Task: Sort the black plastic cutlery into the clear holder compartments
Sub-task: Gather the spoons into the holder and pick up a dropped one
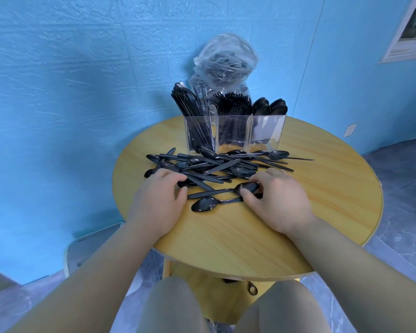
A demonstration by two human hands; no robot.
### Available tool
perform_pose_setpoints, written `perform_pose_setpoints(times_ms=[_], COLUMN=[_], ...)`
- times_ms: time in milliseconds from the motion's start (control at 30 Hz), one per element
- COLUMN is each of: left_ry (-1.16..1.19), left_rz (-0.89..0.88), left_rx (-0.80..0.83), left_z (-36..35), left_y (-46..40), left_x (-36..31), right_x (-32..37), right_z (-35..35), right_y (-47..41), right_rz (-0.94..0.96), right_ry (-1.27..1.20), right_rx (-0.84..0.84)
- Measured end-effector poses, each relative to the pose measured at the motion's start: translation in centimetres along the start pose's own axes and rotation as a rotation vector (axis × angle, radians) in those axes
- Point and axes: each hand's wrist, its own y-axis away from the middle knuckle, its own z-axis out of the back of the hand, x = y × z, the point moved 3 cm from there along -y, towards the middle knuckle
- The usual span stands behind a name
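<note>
Both forearms (101,267) bare, no sleeves; knees (168,306) bare; nothing worn on wrists.

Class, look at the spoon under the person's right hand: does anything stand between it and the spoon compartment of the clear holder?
Yes. The loose cutlery pile lies on the table between the spoon at the right hand and the holder. The spoon compartment, on the right, is open on top, so lifting over the pile should clear it.
</note>
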Motion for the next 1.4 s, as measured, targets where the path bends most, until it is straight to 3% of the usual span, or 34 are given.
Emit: perform_pose_setpoints(times_ms=[300,533,800,933,1100,1233,1400], left_ry=[0.106,0.190,0.146,0.089,0.120,0.008,0.053], left_rz=[-0.142,-0.212,-0.070,-0.032,-0.317,-0.479,-0.319], left_rx=[-0.012,-0.138,-0.015,-0.067,-0.037,-0.002,-0.089], left_z=[0.0,0.8,0.2,0.3,0.6,0.4,0.3], left_y=[0.1,0.6,0.1,-0.5,1.0,1.6,1.2], left_x=[-0.3,-0.4,-0.7,-0.4,-1.4,-1.6,-1.2], right_x=[0.1,-0.3,-0.3,0.3,-0.1,0.9,1.8], right_z=[0.2,0.7,0.4,0.7,1.8,1.2,1.5], right_y=[0.0,0.2,0.2,0.7,1.1,1.4,1.3], right_rz=[0.029,0.021,0.138,0.215,0.165,0.303,0.449], right_ry=[-0.137,-0.248,-0.255,-0.257,-0.324,-0.295,-0.168], right_rx=[0.060,-0.104,-0.162,-0.196,-0.293,-0.183,-0.262])
